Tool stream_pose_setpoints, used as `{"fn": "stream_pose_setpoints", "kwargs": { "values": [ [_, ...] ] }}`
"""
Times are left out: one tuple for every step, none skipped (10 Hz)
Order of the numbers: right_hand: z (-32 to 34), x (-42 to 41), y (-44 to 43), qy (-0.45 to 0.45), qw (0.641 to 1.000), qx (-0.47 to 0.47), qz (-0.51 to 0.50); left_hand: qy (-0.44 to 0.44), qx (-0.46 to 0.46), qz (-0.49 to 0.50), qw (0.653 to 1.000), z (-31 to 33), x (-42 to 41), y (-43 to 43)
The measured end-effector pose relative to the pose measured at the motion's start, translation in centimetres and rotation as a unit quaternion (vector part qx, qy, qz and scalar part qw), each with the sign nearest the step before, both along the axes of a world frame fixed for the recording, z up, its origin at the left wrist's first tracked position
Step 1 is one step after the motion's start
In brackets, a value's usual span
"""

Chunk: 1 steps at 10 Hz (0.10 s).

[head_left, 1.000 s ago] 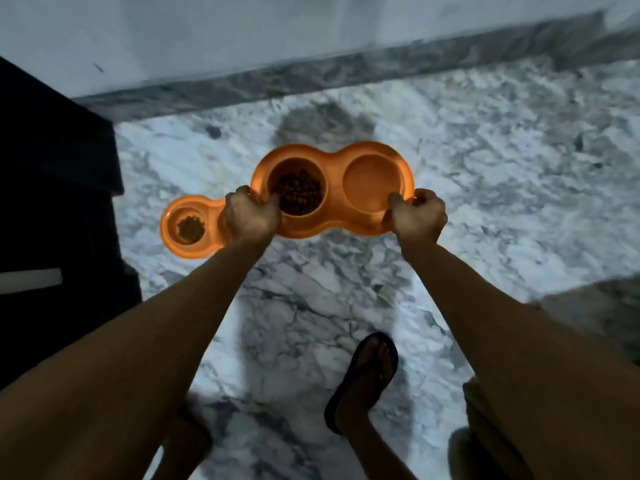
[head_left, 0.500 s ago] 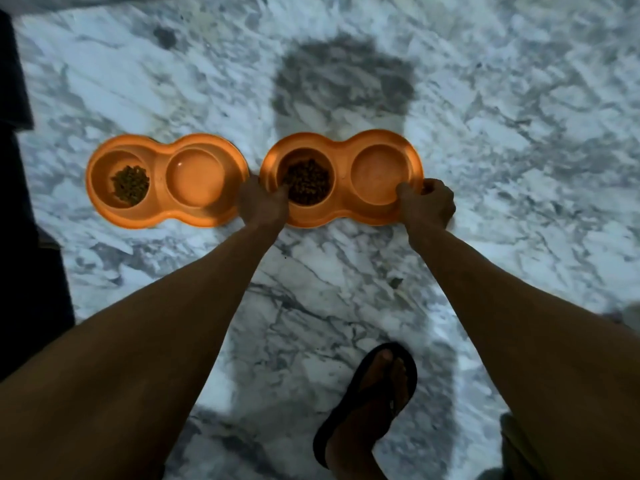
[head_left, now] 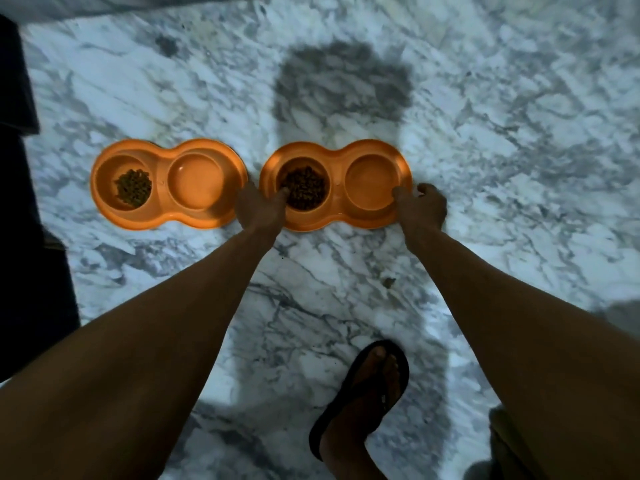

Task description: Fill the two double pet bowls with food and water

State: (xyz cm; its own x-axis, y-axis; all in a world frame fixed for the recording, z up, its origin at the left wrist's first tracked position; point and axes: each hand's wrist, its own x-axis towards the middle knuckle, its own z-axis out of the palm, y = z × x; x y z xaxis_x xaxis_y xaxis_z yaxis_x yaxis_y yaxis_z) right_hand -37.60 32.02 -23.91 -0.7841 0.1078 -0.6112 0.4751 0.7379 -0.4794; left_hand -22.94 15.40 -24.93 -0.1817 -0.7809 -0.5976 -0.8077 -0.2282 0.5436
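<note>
- Against the frames before, we now see both orange plastic double pet bowls side by side on the white-and-grey marble floor; a second ago the right-hand double bowl was held up in the air and half hid the other, and half a second ago it was already low, much as now.
- Our two bare forearms reach forward and down from the lower corners, and one foot in a black flip-flop sandal stands between them.
- Our left hand grips the right-hand double bowl at its left end, thumb hooked over the rim at the brown kibble cup.
- Our right hand holds the right end, thumb over the rim of the other cup; we cannot tell whether that cup holds water.
- The left-hand double bowl lies just beside, a narrow gap between the two, with a smaller heap of kibble in its left cup.
- Dark furniture edges the left side; the floor lies open beyond and to the right.
</note>
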Motion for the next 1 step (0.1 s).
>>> {"fn": "stream_pose_setpoints", "kwargs": {
  "values": [
    [3.92,-0.38,-0.56,0.005,1.0,0.002,0.012,-0.017,-0.004,-0.021,1.0,4.72,0.14,-0.3]
  ]
}}
